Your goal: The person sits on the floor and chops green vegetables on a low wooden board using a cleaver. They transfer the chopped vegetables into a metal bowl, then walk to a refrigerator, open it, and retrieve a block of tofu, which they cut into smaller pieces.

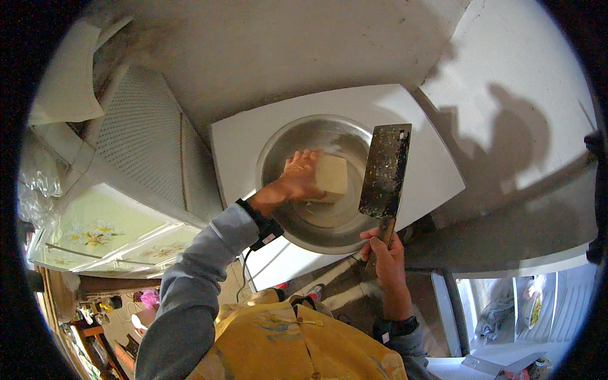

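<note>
A wide metal basin (309, 236) sits on a white surface before me. Inside it is a pale rectangular block (332, 176), which looks like tofu. My left hand (302, 175) grips the block from its left side, with the thumb at the near edge and the fingers at the far edge. The block's left part is hidden under that hand. In my right hand (387, 251) is the handle of a cleaver (385, 168). Its dark, stained blade points away from me, above the basin's right rim and apart from the block.
The white tabletop (418, 142) stands close to a wall (304, 42). To the left is a cabinet (142, 137) with a mesh side and flower-patterned panels. An open refrigerator (527, 313) is at the lower right. A black cable (243, 275) hangs from my left wrist.
</note>
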Tool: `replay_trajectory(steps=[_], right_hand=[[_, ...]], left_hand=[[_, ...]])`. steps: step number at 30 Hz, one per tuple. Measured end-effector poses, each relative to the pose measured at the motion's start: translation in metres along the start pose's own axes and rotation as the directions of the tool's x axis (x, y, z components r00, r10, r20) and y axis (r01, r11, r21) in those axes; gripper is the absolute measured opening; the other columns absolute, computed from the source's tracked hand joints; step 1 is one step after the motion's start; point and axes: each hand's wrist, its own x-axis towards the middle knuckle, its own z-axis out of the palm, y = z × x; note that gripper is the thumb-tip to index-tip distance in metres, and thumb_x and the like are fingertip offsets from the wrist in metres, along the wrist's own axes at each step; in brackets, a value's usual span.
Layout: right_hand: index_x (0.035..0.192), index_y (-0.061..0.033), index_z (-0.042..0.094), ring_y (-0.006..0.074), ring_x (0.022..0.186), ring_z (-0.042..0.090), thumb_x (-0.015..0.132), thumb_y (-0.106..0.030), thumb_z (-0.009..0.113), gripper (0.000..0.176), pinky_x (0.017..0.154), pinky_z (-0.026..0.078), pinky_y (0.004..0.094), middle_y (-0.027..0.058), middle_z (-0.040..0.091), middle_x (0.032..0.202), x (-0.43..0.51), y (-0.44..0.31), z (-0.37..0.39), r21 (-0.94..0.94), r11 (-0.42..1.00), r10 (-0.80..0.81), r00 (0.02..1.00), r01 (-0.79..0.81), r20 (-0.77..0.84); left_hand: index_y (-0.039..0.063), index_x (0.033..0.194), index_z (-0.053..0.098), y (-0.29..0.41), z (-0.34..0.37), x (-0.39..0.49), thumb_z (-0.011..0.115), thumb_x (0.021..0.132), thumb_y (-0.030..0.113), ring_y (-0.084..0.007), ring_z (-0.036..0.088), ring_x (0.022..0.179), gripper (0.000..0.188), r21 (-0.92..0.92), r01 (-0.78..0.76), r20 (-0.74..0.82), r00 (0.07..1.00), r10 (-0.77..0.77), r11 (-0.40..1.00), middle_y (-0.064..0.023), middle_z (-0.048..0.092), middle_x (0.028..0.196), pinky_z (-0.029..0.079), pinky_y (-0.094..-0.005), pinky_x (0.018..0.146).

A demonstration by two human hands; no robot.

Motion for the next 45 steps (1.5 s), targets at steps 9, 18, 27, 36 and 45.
replay_trajectory(steps=[9,18,27,36,45], right_hand=[[0.102,-0.0041,0.050,0.0123,0.062,0.054,0.085,-0.015,0.055,0.022,0.056,0.045,0.0280,0.0062,0.061,0.090,-0.001,0.005,-0.002,0.011,1.000,0.020,1.000,-0.020,-0.001],[0.101,-0.0046,0.049,0.0121,0.061,0.053,0.084,-0.016,0.055,0.021,0.054,0.044,0.0274,0.0069,0.060,0.090,-0.002,0.007,-0.002,0.024,0.999,0.030,0.999,-0.029,-0.028],[0.101,-0.0059,0.048,0.0089,0.047,0.047,0.086,-0.019,0.056,0.022,0.042,0.041,0.0247,0.0045,0.061,0.076,-0.009,-0.020,0.018,-0.095,0.993,0.078,0.997,-0.076,0.016],[0.105,-0.0030,0.045,0.0094,0.046,0.048,0.087,-0.016,0.053,0.024,0.041,0.041,0.0247,0.0059,0.060,0.076,-0.011,-0.019,0.026,-0.262,0.960,0.130,0.987,-0.101,0.098],[0.106,-0.0002,0.044,0.0078,0.048,0.047,0.087,-0.009,0.049,0.021,0.043,0.040,0.0226,0.0090,0.059,0.076,-0.013,-0.024,0.035,-0.341,0.933,0.161,0.980,-0.114,0.114]], left_hand=[[0.008,0.130,0.037,-0.018,-0.004,0.017,0.076,0.051,0.036,-0.0359,0.036,0.118,0.092,-0.062,-0.116,0.035,0.992,0.119,0.991,-0.0182,0.043,0.123,0.030,-0.0474,0.099],[0.008,0.131,0.036,-0.026,0.004,0.017,0.077,0.052,0.036,-0.0376,0.033,0.122,0.094,-0.102,-0.220,-0.026,0.976,0.218,0.970,-0.0195,0.039,0.129,0.026,-0.0491,0.102],[0.009,0.129,0.037,-0.022,0.018,0.017,0.077,0.052,0.037,-0.0358,0.036,0.117,0.091,-0.074,-0.099,-0.095,0.991,0.092,0.992,-0.0176,0.040,0.124,0.031,-0.0475,0.099],[0.006,0.130,0.033,-0.020,0.036,0.010,0.077,0.054,0.036,-0.0354,0.036,0.117,0.092,-0.077,-0.035,-0.165,0.986,0.022,0.996,-0.0170,0.039,0.123,0.033,-0.0456,0.098],[0.008,0.130,0.032,-0.019,0.033,0.009,0.079,0.055,0.040,-0.0398,0.031,0.122,0.094,-0.068,-0.022,-0.099,0.995,0.015,0.997,-0.0185,0.034,0.130,0.030,-0.0472,0.100]])
